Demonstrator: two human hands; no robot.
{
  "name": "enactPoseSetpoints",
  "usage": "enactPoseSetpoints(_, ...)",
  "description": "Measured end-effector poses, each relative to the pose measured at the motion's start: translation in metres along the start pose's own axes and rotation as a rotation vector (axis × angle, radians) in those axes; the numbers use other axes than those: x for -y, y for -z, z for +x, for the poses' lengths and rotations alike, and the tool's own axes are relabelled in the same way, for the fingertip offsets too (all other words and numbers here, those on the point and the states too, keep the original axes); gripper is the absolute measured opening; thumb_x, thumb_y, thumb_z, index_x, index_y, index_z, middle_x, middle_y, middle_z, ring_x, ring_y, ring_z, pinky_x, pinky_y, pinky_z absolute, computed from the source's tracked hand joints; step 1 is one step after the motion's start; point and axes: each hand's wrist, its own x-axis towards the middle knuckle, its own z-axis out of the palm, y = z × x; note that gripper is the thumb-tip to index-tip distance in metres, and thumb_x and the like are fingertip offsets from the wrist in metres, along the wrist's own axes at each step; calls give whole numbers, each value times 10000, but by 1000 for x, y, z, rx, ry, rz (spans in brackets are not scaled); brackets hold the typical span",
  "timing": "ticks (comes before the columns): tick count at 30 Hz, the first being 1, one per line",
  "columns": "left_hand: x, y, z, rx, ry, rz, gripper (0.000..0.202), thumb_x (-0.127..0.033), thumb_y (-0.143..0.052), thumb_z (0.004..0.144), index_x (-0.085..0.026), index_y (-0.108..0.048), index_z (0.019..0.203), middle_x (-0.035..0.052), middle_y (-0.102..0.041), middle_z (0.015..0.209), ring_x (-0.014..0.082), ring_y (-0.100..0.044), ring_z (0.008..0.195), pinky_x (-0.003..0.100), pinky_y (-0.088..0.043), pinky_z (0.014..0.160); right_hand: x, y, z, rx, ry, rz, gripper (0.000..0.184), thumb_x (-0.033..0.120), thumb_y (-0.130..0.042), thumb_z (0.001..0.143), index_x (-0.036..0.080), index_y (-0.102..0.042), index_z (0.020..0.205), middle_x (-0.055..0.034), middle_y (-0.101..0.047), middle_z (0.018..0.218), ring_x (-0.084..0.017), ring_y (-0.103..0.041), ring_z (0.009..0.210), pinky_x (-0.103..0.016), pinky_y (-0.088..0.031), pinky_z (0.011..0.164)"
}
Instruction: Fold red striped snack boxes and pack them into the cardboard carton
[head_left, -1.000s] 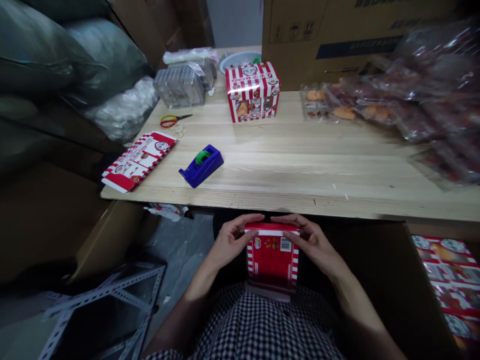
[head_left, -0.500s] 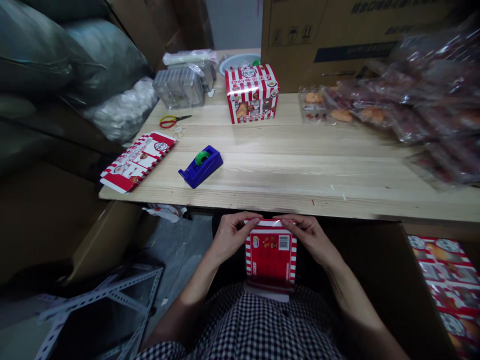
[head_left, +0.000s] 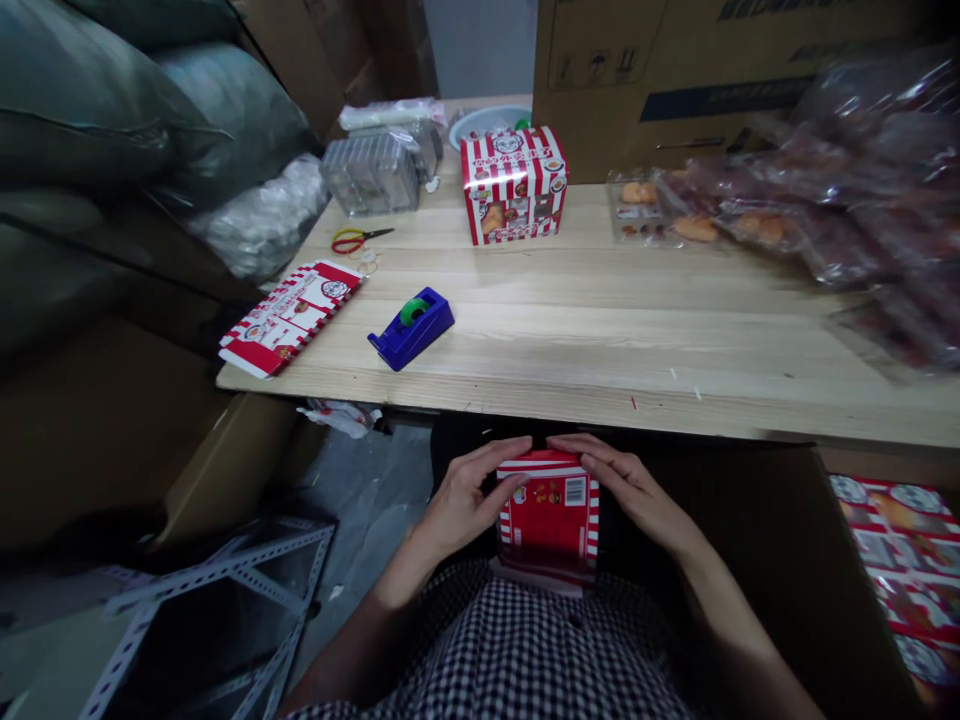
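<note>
A red-and-white striped carton [head_left: 549, 530] with a barcode rests in my lap, below the table's front edge. My left hand [head_left: 472, 495] grips its upper left side, thumb on the printed face and fingers along the top edge. On the upper right, my right hand [head_left: 626, 485] holds the same carton, its fingers over the top edge and thumb near the barcode. The carton's far side is hidden from me. Beyond it on the table stand a blue tape dispenser [head_left: 412, 335] with a green roll and an upright striped box [head_left: 515, 188].
Flattened striped carton [head_left: 294, 318] lies at the table's left edge, near scissors [head_left: 361, 239]. Clear plastic cases [head_left: 373, 178] stand behind. Bagged toy food [head_left: 787, 215] is heaped at the right. Packed boxes [head_left: 900, 570] sit low at right. A metal frame [head_left: 225, 575] stands lower left.
The white strip along the carton's top has given way to a red edge, as a flap folded over. My fingers have flattened along the top. The view has shifted slightly.
</note>
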Motion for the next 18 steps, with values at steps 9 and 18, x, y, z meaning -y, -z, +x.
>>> enactPoseSetpoints(9,16,1,-17,29,-68,46,412,-177,-551,968,-285,-607,1362,66,-593,1433,211,-583,1298,415,-482,1102,-8,-11,-8,-20,69,-67,302,311,-551,1004,366,-668,1277,-42,-590,1370,-233,-525,1306,-442,-417,1109)
enactPoseSetpoints(18,12,44,11,-115,18,-44,367,-262,-576,959,-266,-641,1320,95,-622,1396,242,-575,1302,445,-447,1112,3,-24,6,-169,135,-113,223,284,-604,976,348,-749,1133,-41,-688,1181,-206,-645,1118,-339,-517,942)
